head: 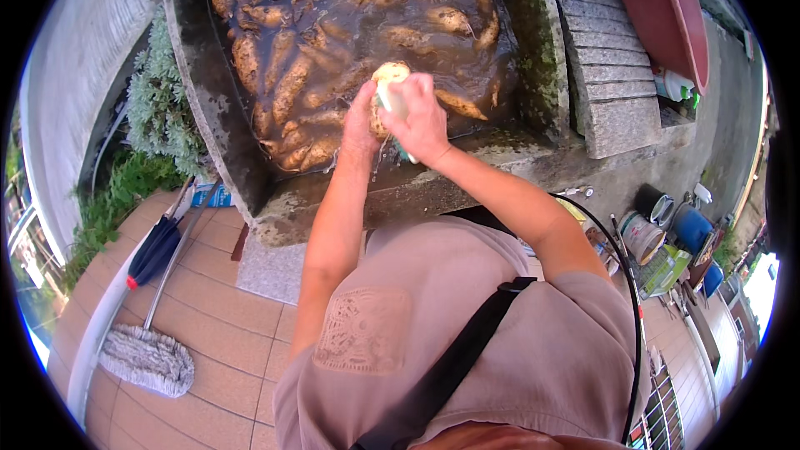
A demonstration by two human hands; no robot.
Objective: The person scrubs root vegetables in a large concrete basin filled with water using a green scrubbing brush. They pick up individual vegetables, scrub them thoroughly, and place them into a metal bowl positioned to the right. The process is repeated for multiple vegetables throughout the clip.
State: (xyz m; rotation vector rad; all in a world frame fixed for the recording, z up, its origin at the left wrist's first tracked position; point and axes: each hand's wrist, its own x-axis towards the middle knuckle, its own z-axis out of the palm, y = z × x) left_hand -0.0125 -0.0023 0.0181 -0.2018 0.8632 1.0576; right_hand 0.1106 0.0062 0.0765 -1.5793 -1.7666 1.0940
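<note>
My left hand (361, 120) grips a pale root tuber (392, 70), apparently a sweet potato, by its left side. Against the tuber, my right hand (422, 115) presses a white scrub brush (392, 99) with some green on it. My fingers hide much of both. Water drips beneath my hands, which are over the near part of a stone basin (215, 131). Murky brown water (369, 31) fills the basin. Many soil-stained tubers (292, 84) lie in it, packed closely on the left and partly sunk on the right.
Right of the basin is a ridged stone washboard (609, 56), with a reddish tub (662, 6) beyond it. A tap (584, 191) and a black hose (625, 256) are near my right arm. Buckets (644, 234) stand farther right. At left are a mop (148, 359), a folded umbrella (153, 250) and shrubs (164, 94).
</note>
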